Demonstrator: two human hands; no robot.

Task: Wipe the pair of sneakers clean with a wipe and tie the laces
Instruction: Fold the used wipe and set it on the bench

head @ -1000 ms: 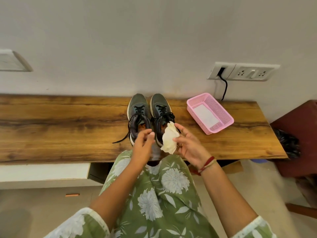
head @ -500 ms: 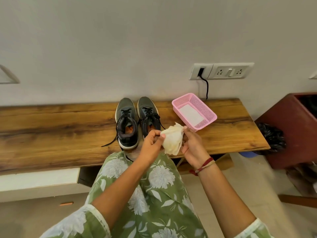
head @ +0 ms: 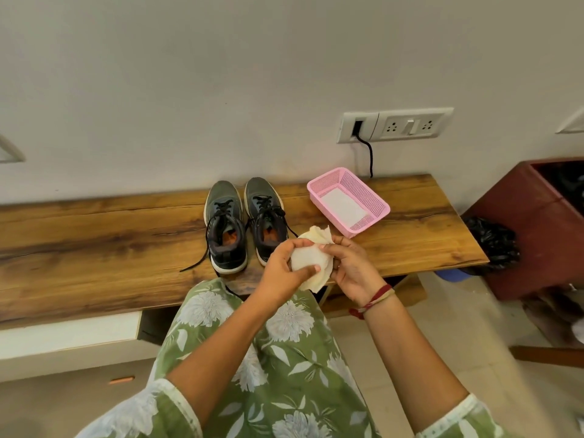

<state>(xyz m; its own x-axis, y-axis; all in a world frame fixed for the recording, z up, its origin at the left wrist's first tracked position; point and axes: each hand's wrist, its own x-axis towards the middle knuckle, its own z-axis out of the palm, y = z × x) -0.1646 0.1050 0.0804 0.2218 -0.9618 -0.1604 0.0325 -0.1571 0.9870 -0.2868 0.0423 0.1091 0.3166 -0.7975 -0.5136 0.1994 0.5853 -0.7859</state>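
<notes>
Both hands, left hand [head: 279,267] and right hand [head: 349,269], have a curled grip on the crumpled cream wipe [head: 309,262], held over the front edge of the long wooden worktop [head: 94,229]. The pair of dark grey sneakers [head: 243,222] stands side by side just behind, black laces [head: 197,260] loose.

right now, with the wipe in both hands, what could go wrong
1. The shoes are untied; one lace trails over the bench. A hand or sleeve might snag it and drag a shoe.
2. The heels sit near the bench's front edge, so a tug while wiping could pull a shoe off.
3. The wipe is bunched between left hand and right hand; unopened, it may only smear dirt.
</notes>
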